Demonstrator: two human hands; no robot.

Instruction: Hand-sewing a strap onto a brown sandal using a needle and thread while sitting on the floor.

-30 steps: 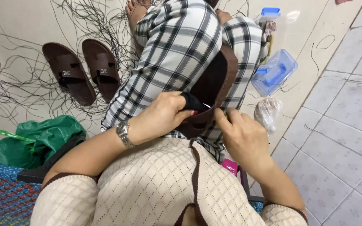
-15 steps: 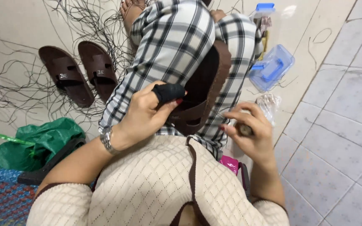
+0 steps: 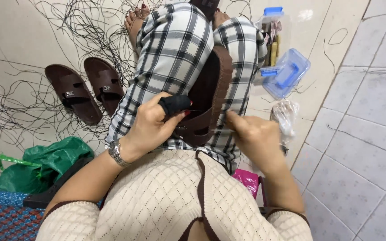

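The person sits on the floor with a brown sandal [image 3: 211, 96] resting on the lap, propped against the checked trousers [image 3: 175, 53]. The sandal's long axis runs away from the body, heel end near the torso and toe end pointing toward the feet; it stands on edge, its stitched rim facing right.

The left hand [image 3: 150, 127] is closed on the sandal's strap end, the forefinger covered by a black finger guard [image 3: 174, 104] pressed against the upper. It is in direct contact with the sandal and is the nearer hand.

The right hand [image 3: 255, 136] is just beside the sandal's right edge, at the heel end. Its fingers are drawn together as if pinching something fine, possibly a needle or thread; the picture is blurred there, so what it holds cannot be told.

On the floor to the left lie two more brown sandals [image 3: 88, 89] side by side among loose black threads [image 3: 27, 100]. A green plastic bag [image 3: 45, 163] lies nearer the body. To the right sit an open clear box with a blue lid [image 3: 287, 73] and a small clear bag [image 3: 284, 114].
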